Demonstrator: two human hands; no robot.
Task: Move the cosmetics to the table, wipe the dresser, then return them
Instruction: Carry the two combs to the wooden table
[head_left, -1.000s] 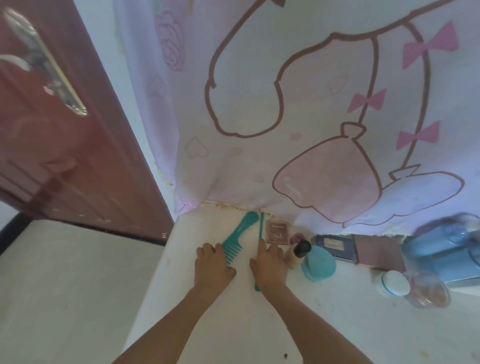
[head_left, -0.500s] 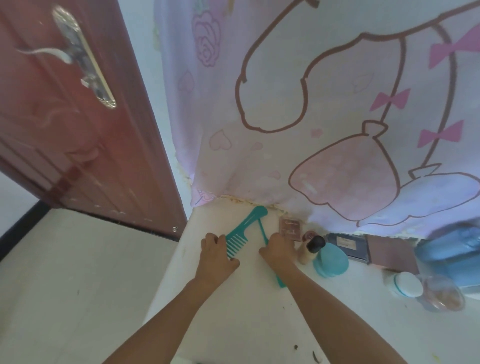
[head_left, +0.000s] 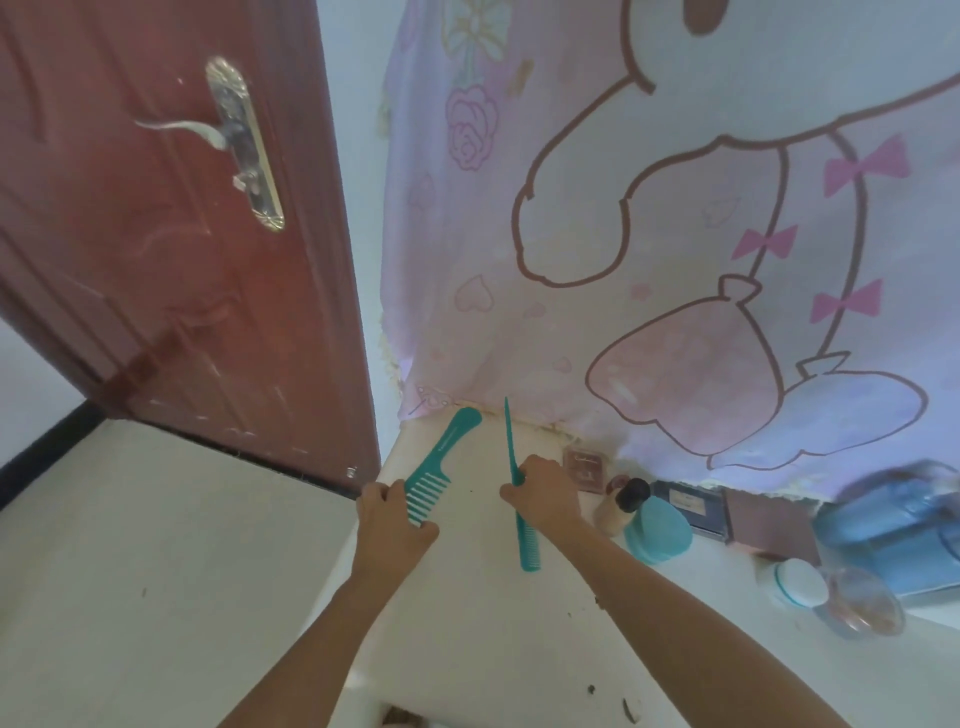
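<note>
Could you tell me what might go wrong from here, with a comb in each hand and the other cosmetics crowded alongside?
1. The left hand pinches the wide-tooth comb only at its teeth, right at the dresser's left edge; it could slip and drop to the floor.
2. The right hand holds the tail comb close to the black-capped bottle and teal container; its wrist might knock the bottle over.

Teal combs (head_left: 428, 480), red-brown door (head_left: 156, 234), pink cartoon-print curtain (head_left: 649, 208).
</note>
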